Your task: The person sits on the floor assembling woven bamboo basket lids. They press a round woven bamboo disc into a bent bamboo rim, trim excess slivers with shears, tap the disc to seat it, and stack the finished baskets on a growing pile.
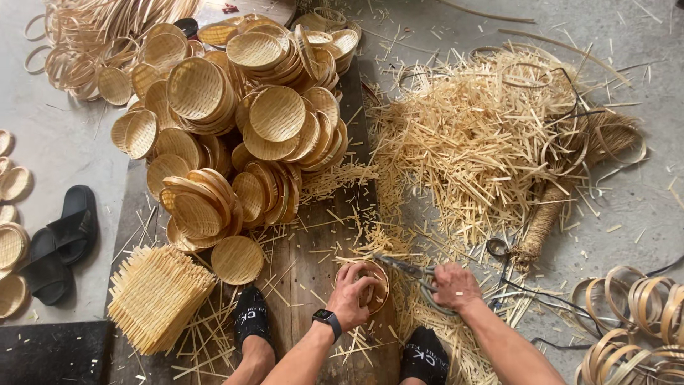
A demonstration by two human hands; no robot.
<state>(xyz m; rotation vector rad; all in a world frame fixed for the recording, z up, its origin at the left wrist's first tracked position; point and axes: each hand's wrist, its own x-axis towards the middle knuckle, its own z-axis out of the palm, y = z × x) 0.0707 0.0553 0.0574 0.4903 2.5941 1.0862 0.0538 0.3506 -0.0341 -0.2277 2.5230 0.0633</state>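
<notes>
Bamboo basket point(372, 285) sits on the wooden board point(313, 249) between my feet, my left hand point(350, 294) clamped over its rim. My right hand point(456, 285) grips the shears point(410, 271), blades touching the rim; a slip could nick those 5 fingers, I reckon.

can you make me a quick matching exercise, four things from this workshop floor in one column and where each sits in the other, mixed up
Things:
1. shears
2. black sandals
3. small round basket
4. bamboo hoops

Places:
A. far left on the concrete
B. in the right hand
C. bottom right corner
D. under the left hand on the plank

Pairs: 1-B, 2-A, 3-D, 4-C
</notes>
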